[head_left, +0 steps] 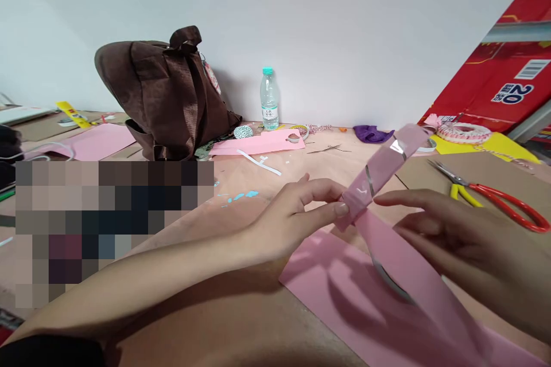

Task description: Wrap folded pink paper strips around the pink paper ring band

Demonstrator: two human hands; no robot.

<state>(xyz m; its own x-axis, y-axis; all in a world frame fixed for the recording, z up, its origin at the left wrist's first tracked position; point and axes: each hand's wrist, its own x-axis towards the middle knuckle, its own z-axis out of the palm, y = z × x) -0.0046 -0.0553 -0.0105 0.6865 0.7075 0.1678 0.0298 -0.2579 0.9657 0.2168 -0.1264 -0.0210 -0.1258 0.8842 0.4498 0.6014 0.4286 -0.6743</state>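
My left hand (307,206) pinches the lower end of a folded pink paper strip (387,160) between thumb and fingers. The strip slants up to the right and has shiny clear tape across it. My right hand (451,246) is just right of the strip, its fingers apart and nothing visible in them. Its index fingertip is close to the strip; I cannot tell whether they touch. Below the hands, a long pink paper band (413,264) runs toward the lower right. A larger pink sheet (318,281) lies underneath. A dark curved edge (390,278) shows partly beneath the band.
Red-handled scissors (508,198) and yellow-handled ones (465,195) lie at right on brown cardboard (473,169). A water bottle (270,100) and a brown backpack (167,97) stand by the wall. Purple material (372,133) and a pink strip (258,143) lie farther back.
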